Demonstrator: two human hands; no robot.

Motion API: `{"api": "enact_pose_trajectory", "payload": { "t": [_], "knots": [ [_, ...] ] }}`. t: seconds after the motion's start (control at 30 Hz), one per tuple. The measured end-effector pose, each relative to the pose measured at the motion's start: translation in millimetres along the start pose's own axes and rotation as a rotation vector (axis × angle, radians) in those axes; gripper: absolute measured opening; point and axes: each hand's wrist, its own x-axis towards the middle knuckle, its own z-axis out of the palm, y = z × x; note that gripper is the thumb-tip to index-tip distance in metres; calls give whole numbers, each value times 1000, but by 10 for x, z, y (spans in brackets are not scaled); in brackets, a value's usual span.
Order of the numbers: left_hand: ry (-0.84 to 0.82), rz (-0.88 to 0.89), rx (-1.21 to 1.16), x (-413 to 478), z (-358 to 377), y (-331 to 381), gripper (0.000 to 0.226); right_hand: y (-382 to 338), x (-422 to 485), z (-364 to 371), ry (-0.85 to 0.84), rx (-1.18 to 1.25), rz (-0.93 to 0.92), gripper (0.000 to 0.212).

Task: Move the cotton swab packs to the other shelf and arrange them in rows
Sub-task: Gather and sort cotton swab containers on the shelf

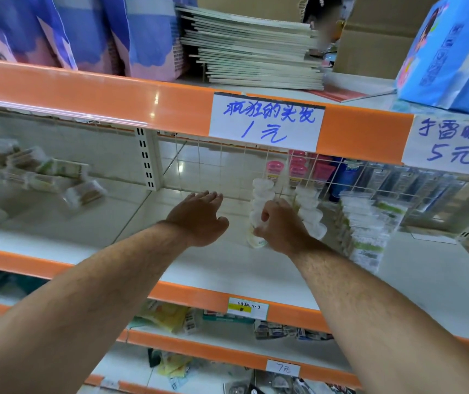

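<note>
On the shelf [227, 268], right hand [281, 228] is clamping its grip on a swab pack row [260, 194], left hand [199, 220] is lying flat, while loose packs [65, 177] at 9 o'clock are waiting.

Notebooks [256, 52] are stacked on the top shelf [85, 92], near a blue pack [449, 52]. A 1-yuan sign [267, 122] and a 5-yuan sign [452, 146] are taped to its orange edge.

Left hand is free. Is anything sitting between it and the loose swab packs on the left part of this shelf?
Nothing visible. The left hand is open over the shelf, and only bare board lies between it and the swab packs. The slotted post stands at the back, out of that line.
</note>
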Motion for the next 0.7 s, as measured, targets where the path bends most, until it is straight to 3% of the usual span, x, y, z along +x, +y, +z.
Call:
{"api": "enact_pose_trajectory", "payload": {
  "t": [0.17,0.47,0.7],
  "knots": [
    [-10,-3,-9,-20,-28,52,68,1,-8,6,19,-56,-12,25],
    [-51,4,33,-108,-123,148,67,-95,-172,-156,-7,-86,73,51],
    [-93,35,64,-154,-188,326,70,-343,-403,-357,-271,-271,172,63]
  ]
}}
